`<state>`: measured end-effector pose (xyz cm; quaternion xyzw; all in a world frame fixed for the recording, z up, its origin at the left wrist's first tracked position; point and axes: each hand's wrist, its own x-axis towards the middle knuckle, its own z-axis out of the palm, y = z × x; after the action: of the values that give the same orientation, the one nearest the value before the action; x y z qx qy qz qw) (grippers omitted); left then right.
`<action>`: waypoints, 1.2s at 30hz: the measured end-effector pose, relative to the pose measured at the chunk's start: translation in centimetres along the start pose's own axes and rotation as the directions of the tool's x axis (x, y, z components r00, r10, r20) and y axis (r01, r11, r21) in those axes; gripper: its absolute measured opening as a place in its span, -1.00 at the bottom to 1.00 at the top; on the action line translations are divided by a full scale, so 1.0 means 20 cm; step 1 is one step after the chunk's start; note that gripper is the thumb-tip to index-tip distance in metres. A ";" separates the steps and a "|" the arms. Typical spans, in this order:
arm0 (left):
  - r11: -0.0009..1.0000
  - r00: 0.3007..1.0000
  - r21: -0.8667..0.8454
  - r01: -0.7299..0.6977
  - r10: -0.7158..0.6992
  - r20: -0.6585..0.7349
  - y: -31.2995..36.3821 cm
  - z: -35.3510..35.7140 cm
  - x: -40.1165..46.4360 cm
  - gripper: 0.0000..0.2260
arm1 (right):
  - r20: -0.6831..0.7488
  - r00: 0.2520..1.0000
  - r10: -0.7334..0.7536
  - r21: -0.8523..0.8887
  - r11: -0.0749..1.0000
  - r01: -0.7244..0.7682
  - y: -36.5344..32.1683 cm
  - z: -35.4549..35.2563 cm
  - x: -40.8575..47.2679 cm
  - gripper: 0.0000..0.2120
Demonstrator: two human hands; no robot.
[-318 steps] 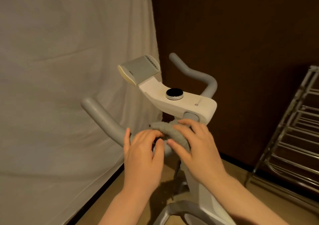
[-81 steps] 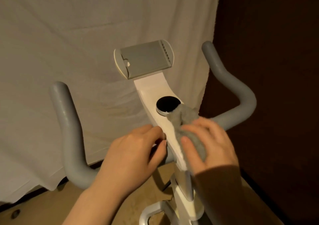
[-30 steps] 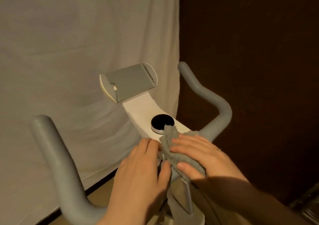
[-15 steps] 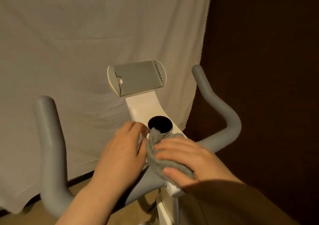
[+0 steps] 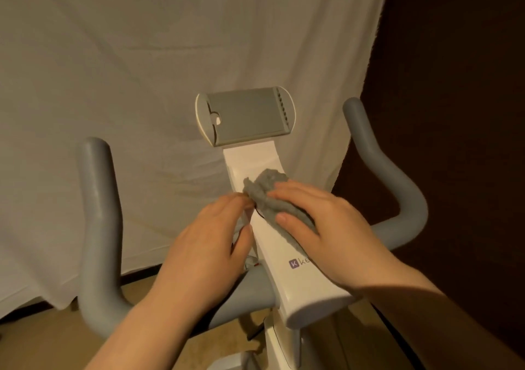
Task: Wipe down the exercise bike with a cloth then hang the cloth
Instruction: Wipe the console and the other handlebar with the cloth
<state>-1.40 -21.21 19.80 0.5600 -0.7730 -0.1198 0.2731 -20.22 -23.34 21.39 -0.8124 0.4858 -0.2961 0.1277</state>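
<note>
Cloth (image 5: 268, 196) lies bunched on the bike's white console (image 5: 287, 244), pressed under the right hand (image 5: 321, 222), fingers flat, thumb tucked at its near edge. Left hand (image 5: 210, 244) rests just left, fingers loosely bent, touching the cloth's edge. Console's long axis runs near to far toward the tablet holder (image 5: 247, 116), so the right hand seems better placed to stroke along it.

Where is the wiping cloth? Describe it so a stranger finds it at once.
Start at the white exercise bike with curved grey handlebars, standing before a pale hanging sheet. Follow its white centre console down from the grey tablet holder. The crumpled grey terry cloth lies there under the right hand: the only soft, fuzzy thing.
</note>
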 end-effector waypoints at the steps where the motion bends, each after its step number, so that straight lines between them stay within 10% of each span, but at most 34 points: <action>1: 1.000 1.000 0.002 -0.004 0.004 0.004 0.00 0.00 0.00 -0.62 | 0.042 0.999 -0.008 0.034 0.999 0.007 0.01 -0.01 -0.01 -0.66; 16: 1.000 1.000 -0.028 -0.001 0.001 -0.020 0.00 -0.01 -0.02 -0.72 | 0.067 0.989 -0.130 0.023 0.991 0.129 -0.02 0.05 0.09 -0.73; 36: 0.999 0.999 -0.050 0.020 -0.017 0.049 -0.02 -0.02 -0.01 -0.55 | 0.030 0.986 0.167 0.033 0.985 -0.168 0.04 0.08 0.38 -0.78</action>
<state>-0.81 -21.21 19.79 0.5569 -0.7709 -0.1553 0.2672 -17.12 -30.50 22.36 -0.7704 0.5450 -0.2818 0.1732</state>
